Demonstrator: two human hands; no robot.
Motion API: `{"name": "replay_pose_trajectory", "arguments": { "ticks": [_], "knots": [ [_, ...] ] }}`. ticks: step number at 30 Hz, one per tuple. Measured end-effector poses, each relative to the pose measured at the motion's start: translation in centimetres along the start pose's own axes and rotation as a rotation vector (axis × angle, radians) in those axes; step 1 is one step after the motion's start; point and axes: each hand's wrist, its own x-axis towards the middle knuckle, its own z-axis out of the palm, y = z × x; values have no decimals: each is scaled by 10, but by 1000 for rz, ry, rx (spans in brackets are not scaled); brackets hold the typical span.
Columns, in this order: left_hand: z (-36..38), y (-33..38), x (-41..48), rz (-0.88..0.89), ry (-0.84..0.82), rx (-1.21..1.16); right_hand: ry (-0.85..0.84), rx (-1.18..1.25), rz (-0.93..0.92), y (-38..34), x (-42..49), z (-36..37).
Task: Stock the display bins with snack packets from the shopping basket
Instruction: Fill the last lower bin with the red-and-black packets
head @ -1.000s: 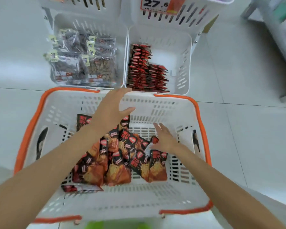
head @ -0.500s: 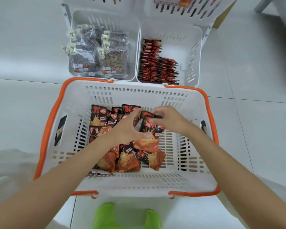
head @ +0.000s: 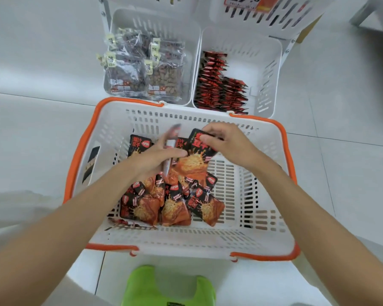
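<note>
Progress, judged partial: right display bin (head: 266, 69) holds upright rows of red-black packets (head: 219, 87) on its left side, remainder bare; left display bin (head: 155, 21) holds clear bags (head: 146, 69) of brown snacks. Shopping basket (head: 80, 151), white with orange rim, contains a loose heap of snack packets (head: 170, 206), not yet moved. Left hand (head: 157, 157) grips one blurred packet edge-on; right hand (head: 228, 144) pinches another, both above the heap

Head camera looks steeply down, close over the shopping basket (head: 272, 237)
</note>
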Motion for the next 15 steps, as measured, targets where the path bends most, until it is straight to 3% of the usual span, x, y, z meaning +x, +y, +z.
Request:
{"name": "replay_pose_trajectory", "arguments": {
  "ticks": [4, 6, 9, 11, 15],
  "knots": [
    [16, 6, -3, -167, -92, 113, 172, -36, -19, 7, -1, 29],
    [9, 1, -1, -209, -156, 206, 156, 52, 20, 15, -4, 34],
    [5, -11, 0, -160, -54, 225, 123, 172, 85, 24, -8, 48],
    [-2, -21, 2, -121, 62, 171, 50, 64, 193, 51, -13, 63],
    [-20, -40, -1, -89, 241, 105, -264, -286, 485, 136, -43, 97]
  ]
}}
